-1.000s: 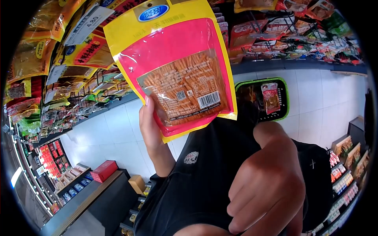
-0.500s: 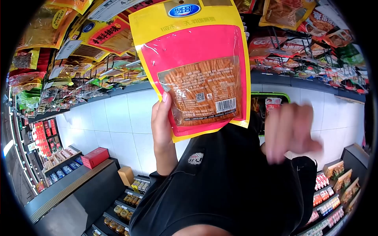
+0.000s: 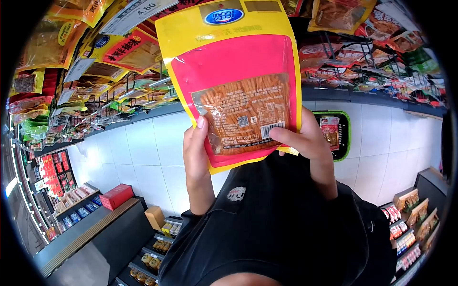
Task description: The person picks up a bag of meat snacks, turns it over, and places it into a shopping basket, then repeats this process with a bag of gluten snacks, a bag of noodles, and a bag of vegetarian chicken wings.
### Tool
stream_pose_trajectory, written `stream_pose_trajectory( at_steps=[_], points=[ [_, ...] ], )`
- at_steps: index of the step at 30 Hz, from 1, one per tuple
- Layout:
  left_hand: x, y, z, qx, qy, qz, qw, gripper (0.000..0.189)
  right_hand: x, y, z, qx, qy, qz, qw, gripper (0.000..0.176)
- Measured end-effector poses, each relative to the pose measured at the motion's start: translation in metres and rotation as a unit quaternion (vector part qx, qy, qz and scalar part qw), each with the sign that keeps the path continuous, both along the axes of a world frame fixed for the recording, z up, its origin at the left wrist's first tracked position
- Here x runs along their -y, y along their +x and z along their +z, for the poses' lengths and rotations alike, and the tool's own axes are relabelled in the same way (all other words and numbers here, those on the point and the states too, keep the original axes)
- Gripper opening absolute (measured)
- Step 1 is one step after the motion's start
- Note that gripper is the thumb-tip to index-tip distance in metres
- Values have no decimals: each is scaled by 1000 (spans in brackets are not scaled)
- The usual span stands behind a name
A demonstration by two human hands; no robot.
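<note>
A large yellow and pink snack bag (image 3: 234, 62) is held upright in front of me, its printed back with a barcode facing me. Orange-brown strips show through its clear window. My left hand (image 3: 195, 148) grips the bag's lower left edge, thumb on the front. At the lower right, my right hand (image 3: 307, 145) pinches the bag, thumb over the barcode's edge. The other fingers of both hands are mostly hidden behind the bag.
Hanging snack bags (image 3: 129, 50) fill racks at upper left and upper right. A green-rimmed black basket (image 3: 348, 138) holding a red packet stands on the tiled floor (image 3: 143, 143). A red box (image 3: 116, 196) sits on a lower-left counter. Stocked shelves flank my body.
My right hand, blurred and off the bag before, has moved left and taken hold of its lower right. More of the basket shows. The bag has barely moved.
</note>
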State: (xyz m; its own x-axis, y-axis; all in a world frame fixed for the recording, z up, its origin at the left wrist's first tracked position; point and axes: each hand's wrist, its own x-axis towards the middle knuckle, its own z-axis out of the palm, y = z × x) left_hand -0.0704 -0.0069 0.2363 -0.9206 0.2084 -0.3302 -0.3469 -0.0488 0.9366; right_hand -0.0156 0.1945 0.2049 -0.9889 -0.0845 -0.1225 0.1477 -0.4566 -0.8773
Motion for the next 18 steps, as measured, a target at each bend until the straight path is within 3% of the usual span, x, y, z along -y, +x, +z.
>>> stream_pose_trajectory(
  at_steps=[5,8,13,15,18],
  points=[
    [1,-1,1,-5,53,0,999,35,-1,2,12,14,-32,6,999,51],
    [16,-4,-5,9,54,-28,998,45,0,3,10,-4,-30,9,1000,53],
    [21,-5,-4,15,10,-60,998,45,-2,4,9,-8,-14,10,1000,54],
    [2,-2,9,-1,79,-45,996,45,-2,4,9,-16,-13,3,1000,53],
    [18,1,-4,11,89,-62,994,53,-2,5,4,-35,4,-18,999,50]
  ],
)
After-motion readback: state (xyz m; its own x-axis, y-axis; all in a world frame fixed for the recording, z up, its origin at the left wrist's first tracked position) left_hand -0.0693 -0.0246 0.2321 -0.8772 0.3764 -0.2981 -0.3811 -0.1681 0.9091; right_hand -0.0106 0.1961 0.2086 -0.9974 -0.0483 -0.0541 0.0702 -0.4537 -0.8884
